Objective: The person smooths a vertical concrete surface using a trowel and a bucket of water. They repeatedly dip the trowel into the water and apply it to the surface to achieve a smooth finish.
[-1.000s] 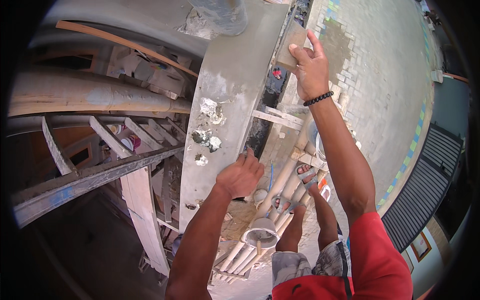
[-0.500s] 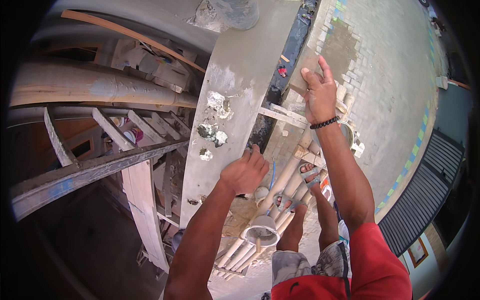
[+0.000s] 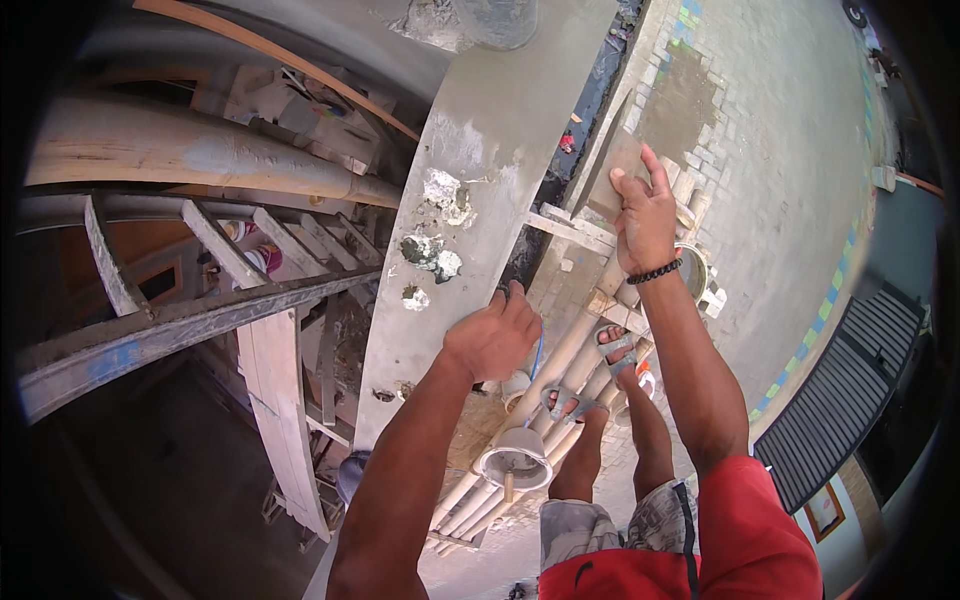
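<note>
Left hand grips edge of grey plastered beam; right hand holds flat float up; bamboo poles below.

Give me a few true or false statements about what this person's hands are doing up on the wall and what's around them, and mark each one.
1. The right hand presses a flat float against the wall edge. True.
2. The left hand hangs free in the air. False: it rests on the grey plastered beam.
3. A dark bead bracelet is on the right wrist. True.
4. The person stands barefoot. False: grey sandals are on the feet.
5. The plaster surface is flawless. False: several rough patches break it.
</note>
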A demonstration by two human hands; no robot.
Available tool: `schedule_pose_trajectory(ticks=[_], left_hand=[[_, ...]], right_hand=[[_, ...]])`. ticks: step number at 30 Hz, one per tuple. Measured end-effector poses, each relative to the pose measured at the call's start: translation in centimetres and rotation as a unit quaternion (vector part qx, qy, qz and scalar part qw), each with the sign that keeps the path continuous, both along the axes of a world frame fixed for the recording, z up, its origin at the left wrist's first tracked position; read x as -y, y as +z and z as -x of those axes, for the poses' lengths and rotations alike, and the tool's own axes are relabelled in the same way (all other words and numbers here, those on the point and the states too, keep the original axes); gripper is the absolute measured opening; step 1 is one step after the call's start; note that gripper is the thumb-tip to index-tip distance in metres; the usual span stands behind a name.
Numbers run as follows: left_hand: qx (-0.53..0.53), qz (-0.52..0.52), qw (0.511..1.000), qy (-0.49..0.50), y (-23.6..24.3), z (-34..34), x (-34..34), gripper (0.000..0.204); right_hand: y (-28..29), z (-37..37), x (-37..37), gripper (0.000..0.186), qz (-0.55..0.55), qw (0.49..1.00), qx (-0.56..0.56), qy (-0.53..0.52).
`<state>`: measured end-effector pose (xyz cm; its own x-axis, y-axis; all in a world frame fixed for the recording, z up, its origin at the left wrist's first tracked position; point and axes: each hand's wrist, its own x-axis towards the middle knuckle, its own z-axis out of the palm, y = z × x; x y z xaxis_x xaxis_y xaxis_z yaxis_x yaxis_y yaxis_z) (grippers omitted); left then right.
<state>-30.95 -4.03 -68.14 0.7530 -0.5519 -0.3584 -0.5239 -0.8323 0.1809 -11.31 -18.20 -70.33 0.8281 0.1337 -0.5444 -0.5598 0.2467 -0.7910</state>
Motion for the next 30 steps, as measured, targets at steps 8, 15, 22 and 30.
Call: schedule_pose_trajectory(ticks=[8, 15, 22, 30], left_hand=[[-0.016, -0.002, 1.0, 0.003, 0.1, -0.8, 0.3, 0.045], [-0.041, 0.015, 0.999, -0.002, 0.3, -1.1, 0.5, 0.046], [-0.032, 0.031, 0.999, 0.0, 1.0, -1.8, 0.6, 0.043], [-0.063, 0.03, 0.998, 0.011, 0.1, -0.5, 0.0, 0.041]], right_hand=[[-0.1, -3.4, -4.3, 0.067, 0.015, 1.0, 0.025, 0.0], [-4.6, 6.2, 0.6, 0.064, -0.023, 0.997, -0.075, -0.004], [-2.1, -6.4, 0.1, 0.06, 0.029, 0.989, 0.139, 0.044], [-2.4, 6.4, -1.2, 0.054, -0.03, 0.987, 0.09, 0.126]])
